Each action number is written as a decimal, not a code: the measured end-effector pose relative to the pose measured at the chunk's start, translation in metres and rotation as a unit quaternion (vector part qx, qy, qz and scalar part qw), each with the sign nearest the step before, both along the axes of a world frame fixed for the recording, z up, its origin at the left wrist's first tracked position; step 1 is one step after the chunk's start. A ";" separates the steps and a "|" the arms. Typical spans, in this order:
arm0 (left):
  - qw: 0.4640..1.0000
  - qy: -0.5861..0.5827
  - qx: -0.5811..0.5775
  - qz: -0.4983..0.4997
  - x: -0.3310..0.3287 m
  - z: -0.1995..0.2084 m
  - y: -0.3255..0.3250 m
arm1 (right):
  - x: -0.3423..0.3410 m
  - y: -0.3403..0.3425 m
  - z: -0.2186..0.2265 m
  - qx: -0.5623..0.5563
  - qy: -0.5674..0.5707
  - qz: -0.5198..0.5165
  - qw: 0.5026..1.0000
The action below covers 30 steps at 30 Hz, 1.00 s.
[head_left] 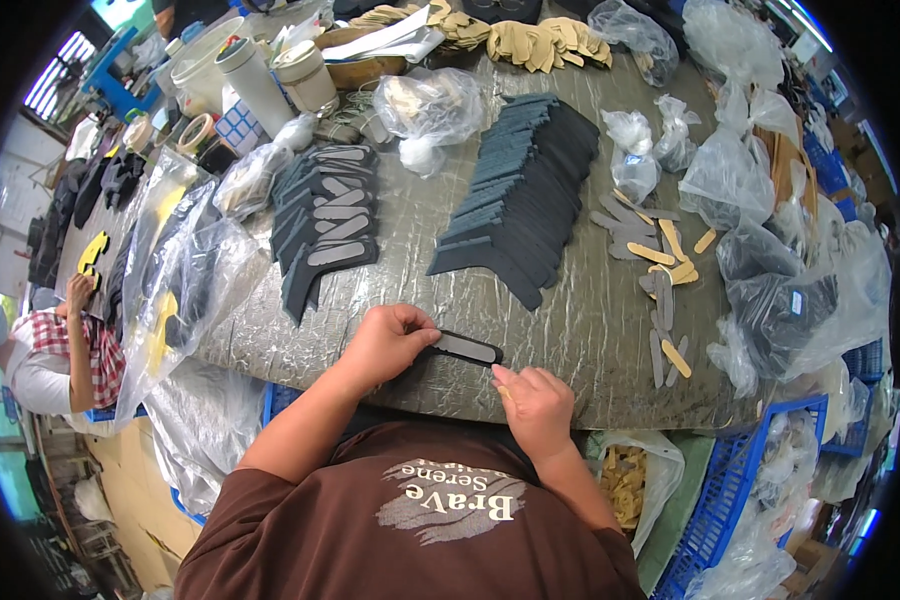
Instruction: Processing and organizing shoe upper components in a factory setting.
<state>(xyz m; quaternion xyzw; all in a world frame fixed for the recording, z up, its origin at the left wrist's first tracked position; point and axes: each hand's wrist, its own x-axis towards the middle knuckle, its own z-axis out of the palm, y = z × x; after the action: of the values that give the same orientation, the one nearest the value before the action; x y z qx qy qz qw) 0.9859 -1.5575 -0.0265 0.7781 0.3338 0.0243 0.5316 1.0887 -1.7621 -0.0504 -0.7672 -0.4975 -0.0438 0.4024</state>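
Observation:
My left hand (390, 345) pinches the left end of a dark cut piece bearing a long grey strip (469, 347) with rounded ends. At the piece's right end my right hand (537, 402) is closed, thumb and fingertip close to its edge. A small tan bit (504, 392) shows between the right fingers; most of it is hidden. Beyond my left hand lies an overlapping stack of dark angled pieces with grey strips (338, 228) on them. Further right is a longer stack of plain dark angled pieces (515, 190), fanned out in a row.
Loose grey and tan strips (652, 253) lie scattered at the right. Clear plastic bags (790, 290) crowd the right edge; another bag (428, 105), jars (305, 75) and tan pieces (545, 42) stand at the back. Blue crates (715, 500) are below right. Another person (55, 350) works at far left.

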 end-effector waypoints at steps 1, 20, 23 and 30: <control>1.000 0.001 -0.001 -0.002 0.004 0.002 -0.002 | -0.001 -0.001 -0.005 -0.045 -0.022 0.001 0.999; 0.996 0.034 0.079 -0.026 0.013 0.000 -0.007 | 0.000 0.002 -0.008 -0.111 -0.083 0.049 0.989; 0.989 0.024 0.135 -0.048 0.014 -0.004 -0.008 | 0.000 0.001 -0.009 -0.115 -0.077 0.051 0.989; 0.962 -0.003 0.257 -0.089 0.014 -0.009 -0.008 | 0.000 0.003 -0.007 -0.115 -0.055 0.046 0.991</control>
<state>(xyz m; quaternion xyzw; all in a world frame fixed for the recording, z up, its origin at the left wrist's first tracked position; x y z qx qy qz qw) 1.0001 -1.5654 -0.0350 0.9148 0.2446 0.0638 0.3150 1.0887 -1.7588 -0.0574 -0.7809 -0.5555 -0.0100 0.2855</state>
